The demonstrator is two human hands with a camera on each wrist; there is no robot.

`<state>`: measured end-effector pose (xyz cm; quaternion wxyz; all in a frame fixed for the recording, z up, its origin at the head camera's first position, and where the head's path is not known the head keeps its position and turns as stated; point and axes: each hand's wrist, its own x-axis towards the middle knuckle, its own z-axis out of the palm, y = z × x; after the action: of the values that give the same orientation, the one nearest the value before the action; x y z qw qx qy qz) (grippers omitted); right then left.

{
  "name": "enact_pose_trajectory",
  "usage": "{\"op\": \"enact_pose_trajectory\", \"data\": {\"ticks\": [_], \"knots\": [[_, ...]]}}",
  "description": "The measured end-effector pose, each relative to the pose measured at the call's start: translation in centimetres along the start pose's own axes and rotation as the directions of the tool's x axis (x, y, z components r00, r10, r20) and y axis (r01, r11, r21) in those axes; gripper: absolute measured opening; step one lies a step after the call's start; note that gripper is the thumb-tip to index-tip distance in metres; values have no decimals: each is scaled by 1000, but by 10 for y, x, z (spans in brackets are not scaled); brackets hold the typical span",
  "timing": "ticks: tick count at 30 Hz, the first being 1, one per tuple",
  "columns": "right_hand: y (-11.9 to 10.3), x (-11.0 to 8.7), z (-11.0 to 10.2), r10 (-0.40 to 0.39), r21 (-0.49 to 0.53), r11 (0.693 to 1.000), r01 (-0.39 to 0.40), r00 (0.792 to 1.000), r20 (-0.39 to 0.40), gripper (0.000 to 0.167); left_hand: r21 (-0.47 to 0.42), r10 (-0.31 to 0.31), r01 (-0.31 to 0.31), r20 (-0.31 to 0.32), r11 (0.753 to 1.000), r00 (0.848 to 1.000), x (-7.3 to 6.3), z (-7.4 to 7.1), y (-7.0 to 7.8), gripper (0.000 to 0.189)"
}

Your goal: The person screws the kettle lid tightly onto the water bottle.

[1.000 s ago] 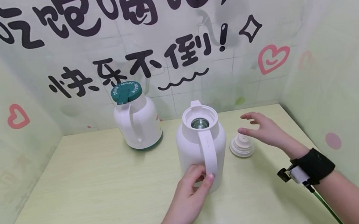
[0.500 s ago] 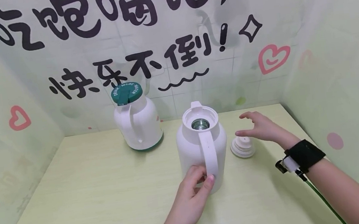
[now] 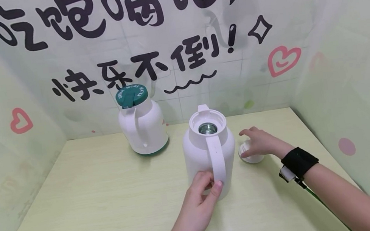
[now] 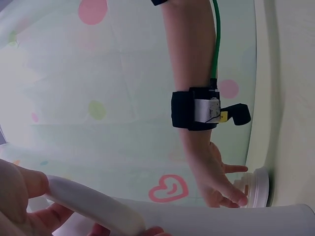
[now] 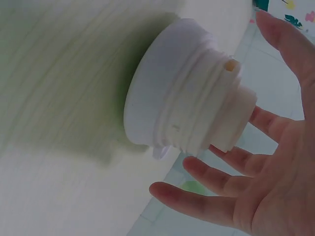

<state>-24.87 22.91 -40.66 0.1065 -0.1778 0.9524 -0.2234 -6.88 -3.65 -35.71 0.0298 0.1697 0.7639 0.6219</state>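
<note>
Left hand (image 3: 193, 206) grips one jug (image 3: 196, 158) of two; right hand (image 3: 260, 143) spread near one stopper (image 5: 184, 96).

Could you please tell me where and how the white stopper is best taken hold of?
Probably by the ridged sides of the stopper, with the right hand coming from above and the right: it sits wide rim down, its narrower stepped part pointing up, and the white jug stands to its left.
</note>
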Motion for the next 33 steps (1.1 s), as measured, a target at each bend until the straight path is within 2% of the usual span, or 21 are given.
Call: {"op": "enact_pose_trajectory", "data": {"ticks": [10,17,33], "knots": [[1,4,13,2,-68,998,3,998,67,78,4,-3,3,7,1000,1000,1,0,-1,22],[4,4,19,-17,-169,985,27,998,61,79,3,-6,6,2,1000,1000,1,0,-1,22],[-2,4,18,6,-234,972,14,996,84,76,13,3,-2,-9,1000,1000,0,0,-3,19]]}}
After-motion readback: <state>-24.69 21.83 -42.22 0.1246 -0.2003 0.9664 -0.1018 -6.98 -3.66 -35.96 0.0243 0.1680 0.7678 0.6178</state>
